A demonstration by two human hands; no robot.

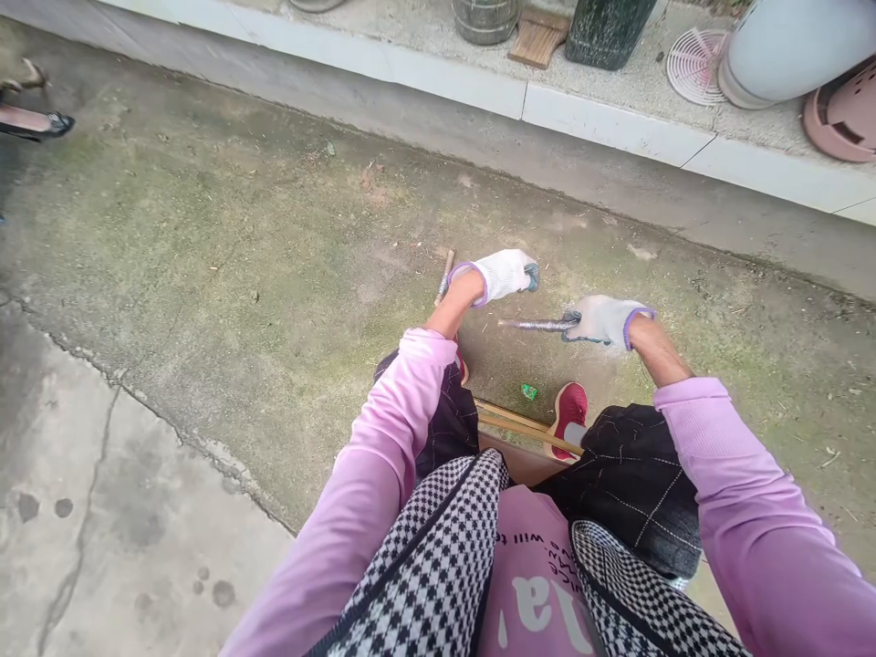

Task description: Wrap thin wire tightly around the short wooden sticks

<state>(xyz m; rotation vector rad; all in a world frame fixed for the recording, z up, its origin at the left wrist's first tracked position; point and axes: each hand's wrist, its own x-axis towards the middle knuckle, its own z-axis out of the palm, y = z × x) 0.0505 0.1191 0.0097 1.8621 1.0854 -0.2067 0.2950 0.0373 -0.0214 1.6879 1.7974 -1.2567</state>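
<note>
Single head-worn view, looking steeply down and forward over the wearer's pink shirt (537, 575). Landmark: right red shoe (569, 418). Shirt on the near side of the shoe, closest to lens. Left hand (505, 274) and right hand (602, 321) framed above shoe, mid-range. Ledge (595, 121) well beyond shoe, farther off, slanting down rightward.

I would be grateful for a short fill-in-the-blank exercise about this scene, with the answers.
The right hand, holding a thin rod, wears a ____.
The cuff on the left hand is edged in ____.
The scrap between the person's shoes is ____.
Those shoes are mainly ____.

Answers: glove; purple; green; red.
</note>
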